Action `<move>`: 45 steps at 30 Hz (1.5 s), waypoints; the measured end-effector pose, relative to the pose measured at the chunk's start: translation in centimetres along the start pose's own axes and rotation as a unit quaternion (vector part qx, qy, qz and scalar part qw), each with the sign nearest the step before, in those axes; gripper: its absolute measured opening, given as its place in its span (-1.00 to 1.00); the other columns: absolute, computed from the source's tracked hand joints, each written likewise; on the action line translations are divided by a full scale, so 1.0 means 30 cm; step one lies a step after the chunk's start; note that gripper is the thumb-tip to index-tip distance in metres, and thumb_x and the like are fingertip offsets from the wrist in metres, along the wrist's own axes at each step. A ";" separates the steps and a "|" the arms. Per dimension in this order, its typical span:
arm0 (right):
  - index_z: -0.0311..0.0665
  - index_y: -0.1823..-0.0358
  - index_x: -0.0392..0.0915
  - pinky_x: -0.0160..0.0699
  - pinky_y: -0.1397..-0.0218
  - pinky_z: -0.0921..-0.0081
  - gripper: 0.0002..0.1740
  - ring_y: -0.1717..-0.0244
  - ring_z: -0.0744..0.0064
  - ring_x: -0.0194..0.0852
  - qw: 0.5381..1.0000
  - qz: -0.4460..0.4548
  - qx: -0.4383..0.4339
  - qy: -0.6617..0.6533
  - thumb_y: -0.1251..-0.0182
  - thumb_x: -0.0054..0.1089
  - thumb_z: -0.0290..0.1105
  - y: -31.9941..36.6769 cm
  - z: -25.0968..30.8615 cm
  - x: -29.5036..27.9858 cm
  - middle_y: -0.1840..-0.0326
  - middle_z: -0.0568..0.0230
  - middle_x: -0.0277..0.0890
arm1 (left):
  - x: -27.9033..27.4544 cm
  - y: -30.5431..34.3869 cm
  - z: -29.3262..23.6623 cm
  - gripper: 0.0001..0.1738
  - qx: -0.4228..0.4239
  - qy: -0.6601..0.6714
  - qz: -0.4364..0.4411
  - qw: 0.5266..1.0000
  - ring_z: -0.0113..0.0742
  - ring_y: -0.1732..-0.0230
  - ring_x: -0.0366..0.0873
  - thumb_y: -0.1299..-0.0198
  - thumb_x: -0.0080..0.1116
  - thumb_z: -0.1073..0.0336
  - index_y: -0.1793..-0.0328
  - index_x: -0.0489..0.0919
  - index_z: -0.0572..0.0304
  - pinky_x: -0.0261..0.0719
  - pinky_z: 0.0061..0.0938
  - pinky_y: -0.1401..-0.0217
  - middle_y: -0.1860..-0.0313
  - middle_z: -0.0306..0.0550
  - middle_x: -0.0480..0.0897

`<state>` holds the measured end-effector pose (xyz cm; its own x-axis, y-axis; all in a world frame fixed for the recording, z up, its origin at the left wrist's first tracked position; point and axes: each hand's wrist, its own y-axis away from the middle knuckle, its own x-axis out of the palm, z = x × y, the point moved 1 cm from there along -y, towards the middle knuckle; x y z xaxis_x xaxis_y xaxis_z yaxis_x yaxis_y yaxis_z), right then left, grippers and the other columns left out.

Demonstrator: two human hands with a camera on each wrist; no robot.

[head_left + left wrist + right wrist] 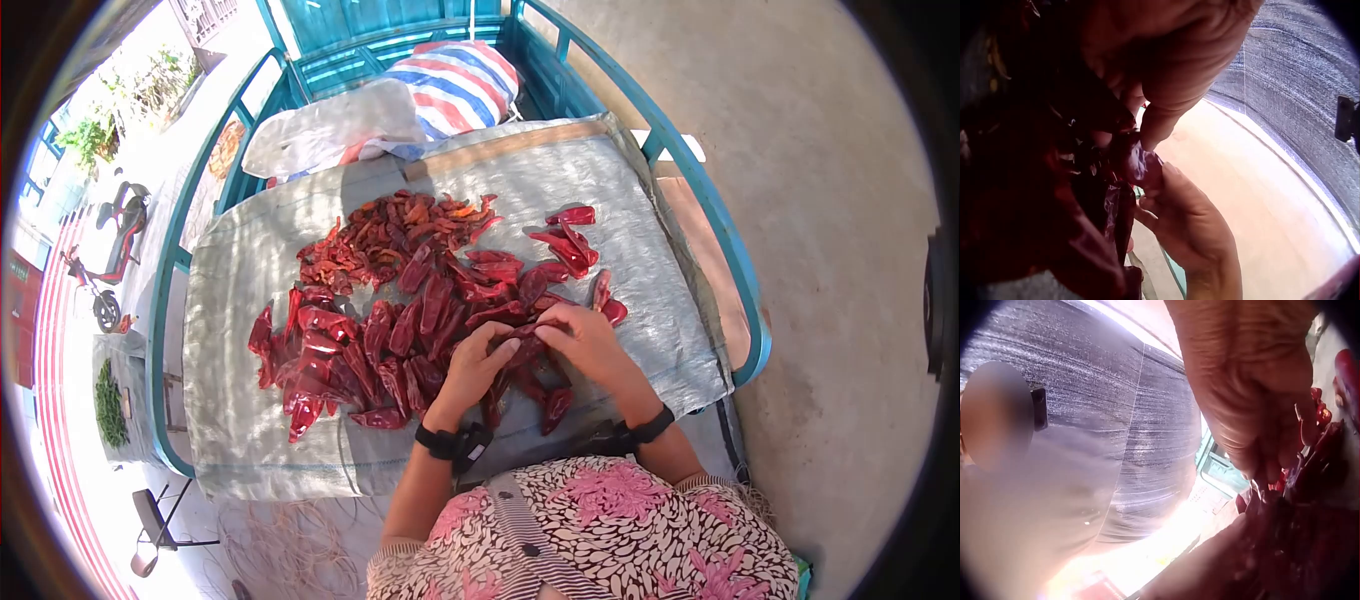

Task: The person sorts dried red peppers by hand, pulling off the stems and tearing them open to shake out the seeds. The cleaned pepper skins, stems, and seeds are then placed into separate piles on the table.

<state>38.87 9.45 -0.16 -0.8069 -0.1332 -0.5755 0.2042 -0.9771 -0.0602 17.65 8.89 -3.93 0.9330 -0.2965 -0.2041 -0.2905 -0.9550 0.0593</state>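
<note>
Between both hands is a dark red dried chili pepper (1138,164), held at the near right edge of the pile. My left hand (474,366) pinches one end with thumb and fingers. At the other end, my right hand (588,345) grips it, and its thumb and fingertips show against the shiny skin in the left wrist view. Large dried chilies (340,365) lie heaped under and left of the hands. In the right wrist view the right hand (1260,406) points down over the chilies, its fingertips bunched together.
Smaller orange-red chilies (390,235) form a heap behind. A few large chilies (568,245) lie apart at the right. The grey woven sheet (650,230) covers a teal-railed cart bed (735,290). A striped sack (455,85) sits at the back; a scooter (115,250) stands left.
</note>
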 end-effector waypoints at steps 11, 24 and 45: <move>-0.15 -0.05 0.64 0.53 -0.14 0.19 -0.64 -0.05 0.12 0.56 0.903 -0.296 -0.119 0.287 -0.21 0.35 -0.57 -0.140 -0.017 -0.086 -0.06 0.26 0.66 | -0.006 -0.010 0.022 -0.77 -0.042 0.055 0.041 0.997 -0.57 0.26 0.49 -0.45 0.20 0.35 -0.16 0.61 0.22 0.50 -0.58 0.15 0.21 -0.30 0.63; -0.01 -0.09 0.72 0.44 -0.19 0.10 -0.55 -0.06 0.15 0.56 0.911 -0.070 -0.059 0.402 -0.12 0.26 -0.46 -0.203 -0.121 -0.032 0.00 0.30 0.67 | -0.008 -0.021 0.020 -0.15 -0.033 0.119 0.032 0.992 -0.56 0.30 0.49 -0.42 0.12 0.50 -0.77 0.04 -0.03 0.54 -0.60 0.22 0.18 -0.21 0.63; -0.15 -0.10 0.67 0.60 -0.11 0.22 -0.67 -0.04 0.05 0.60 0.987 0.023 -0.066 0.146 -0.29 0.28 -0.48 -0.119 -0.088 -0.064 0.03 0.11 0.60 | 0.004 -0.028 0.012 0.12 -0.042 0.133 -0.076 0.987 -0.47 0.50 0.56 -0.39 0.12 0.50 -0.77 -0.46 -0.05 0.58 -0.58 0.43 0.18 -0.03 0.66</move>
<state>41.16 13.63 -1.01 -0.6054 -0.1054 -0.7889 0.3237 -0.9381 -0.1231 17.92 9.66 -4.36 0.9905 -0.1292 0.0470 -0.1344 -0.9821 0.1318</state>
